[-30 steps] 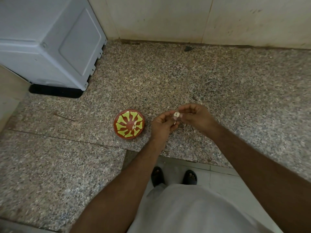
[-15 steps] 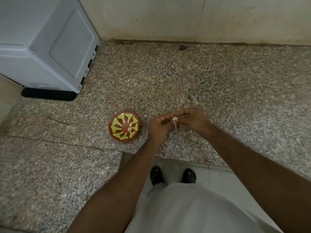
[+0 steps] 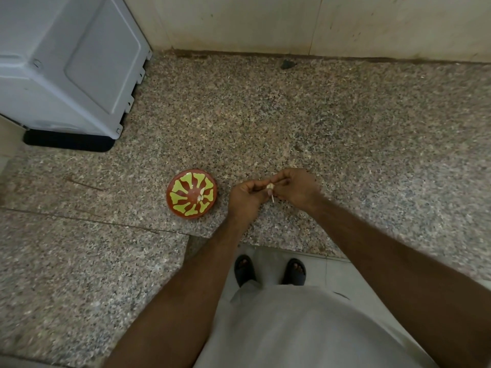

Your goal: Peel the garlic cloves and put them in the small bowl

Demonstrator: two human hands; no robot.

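Note:
A small red bowl (image 3: pixel 191 192) with a yellow-green pattern sits on the granite counter, with a few pale peeled cloves (image 3: pixel 202 197) inside it. Just right of the bowl, my left hand (image 3: pixel 245 197) and my right hand (image 3: pixel 296 189) meet above the counter. Between their fingertips they pinch a small white garlic clove (image 3: pixel 270 186). A thin pale strip of skin (image 3: pixel 272 199) hangs down from the clove. Most of the clove is hidden by my fingers.
A grey appliance (image 3: pixel 66 65) stands at the back left on a black base. The tiled wall (image 3: pixel 292 22) runs along the back of the speckled counter (image 3: pixel 345 123). The counter's front edge lies just below my hands, with my feet (image 3: pixel 268 270) on the floor.
Both hands have stayed together beside the bowl, working on the same clove. A strip of skin now hangs lower from it. The view has shifted slightly.

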